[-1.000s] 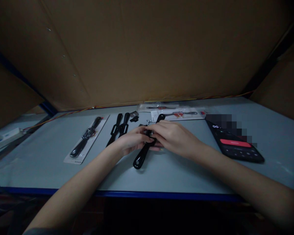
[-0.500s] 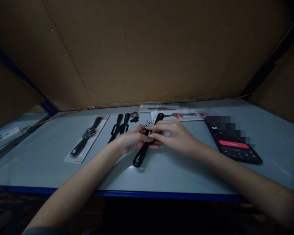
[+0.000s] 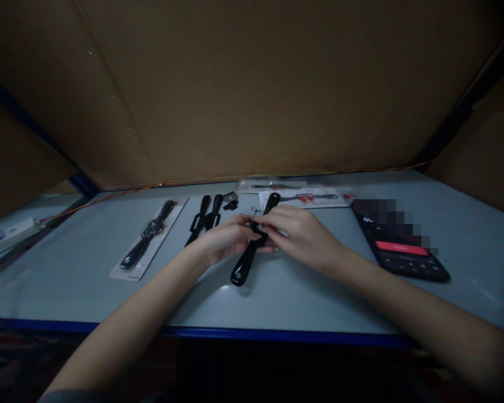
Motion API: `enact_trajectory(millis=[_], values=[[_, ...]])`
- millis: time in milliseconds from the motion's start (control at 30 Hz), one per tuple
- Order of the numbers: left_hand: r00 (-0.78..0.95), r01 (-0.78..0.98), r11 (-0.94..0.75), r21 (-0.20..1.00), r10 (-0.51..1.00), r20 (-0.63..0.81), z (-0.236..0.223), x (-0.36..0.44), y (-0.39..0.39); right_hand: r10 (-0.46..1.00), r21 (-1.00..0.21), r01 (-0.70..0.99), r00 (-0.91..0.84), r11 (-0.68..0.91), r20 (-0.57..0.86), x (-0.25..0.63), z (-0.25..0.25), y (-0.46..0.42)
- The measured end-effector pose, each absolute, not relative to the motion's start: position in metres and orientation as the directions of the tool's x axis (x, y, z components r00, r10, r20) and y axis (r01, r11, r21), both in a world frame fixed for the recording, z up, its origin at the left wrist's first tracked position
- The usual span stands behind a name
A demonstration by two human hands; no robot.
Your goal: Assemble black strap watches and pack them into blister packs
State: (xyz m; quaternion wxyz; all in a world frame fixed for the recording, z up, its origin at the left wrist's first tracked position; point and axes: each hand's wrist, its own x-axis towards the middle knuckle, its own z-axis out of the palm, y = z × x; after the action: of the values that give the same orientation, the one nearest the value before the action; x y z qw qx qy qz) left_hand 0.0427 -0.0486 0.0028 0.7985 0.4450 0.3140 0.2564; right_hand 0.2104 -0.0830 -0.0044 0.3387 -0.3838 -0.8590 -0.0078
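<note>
A black watch with a long strap (image 3: 244, 264) lies at an angle on the pale table (image 3: 302, 291), its far strap end (image 3: 274, 200) pointing to the back. My left hand (image 3: 227, 239) grips the watch's middle from the left, fingers curled round it. From the right, my right hand (image 3: 302, 234) pinches at the same spot, fingertips meeting those of the left. The watch case itself is hidden under my fingers.
A packaged watch on a white card (image 3: 148, 237) lies at the left. Two loose black straps (image 3: 205, 217) and small dark parts (image 3: 230, 200) sit behind my left hand. Flat packets (image 3: 306, 197) lie at the back, a phone with a red button (image 3: 401, 246) at the right.
Both hands stay on the watch's middle; my right fingers have shifted slightly, and the strap's near end has edged a little to the right.
</note>
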Motion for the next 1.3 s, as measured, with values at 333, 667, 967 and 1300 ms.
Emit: enact_trajectory(millis=[333, 667, 967, 1300], values=[[0.660, -0.129, 0.412, 0.902, 0.714, -0.232, 0.0059, 0.0448, -0.0529, 0.614, -0.250, 0.603, -0.528, 0.758, 0.587, 0.2101, -0.0041, -0.0837], [0.707, -0.117, 0.392, 0.913, 0.678, -0.201, 0.0029, 0.0410, -0.0503, 0.580, -0.257, 0.566, -0.517, 0.784, 0.629, 0.2177, -0.0043, -0.0755], [0.685, -0.125, 0.443, 0.887, 0.686, -0.246, 0.0039, 0.0428, -0.0510, 0.538, 0.010, 0.672, -0.602, 0.740, 0.590, 0.2163, -0.0022, -0.0777], [0.660, -0.118, 0.461, 0.880, 0.698, -0.278, 0.0080, 0.0436, -0.0533, 0.551, -0.032, 0.652, -0.613, 0.758, 0.566, 0.2155, -0.0048, -0.0772]])
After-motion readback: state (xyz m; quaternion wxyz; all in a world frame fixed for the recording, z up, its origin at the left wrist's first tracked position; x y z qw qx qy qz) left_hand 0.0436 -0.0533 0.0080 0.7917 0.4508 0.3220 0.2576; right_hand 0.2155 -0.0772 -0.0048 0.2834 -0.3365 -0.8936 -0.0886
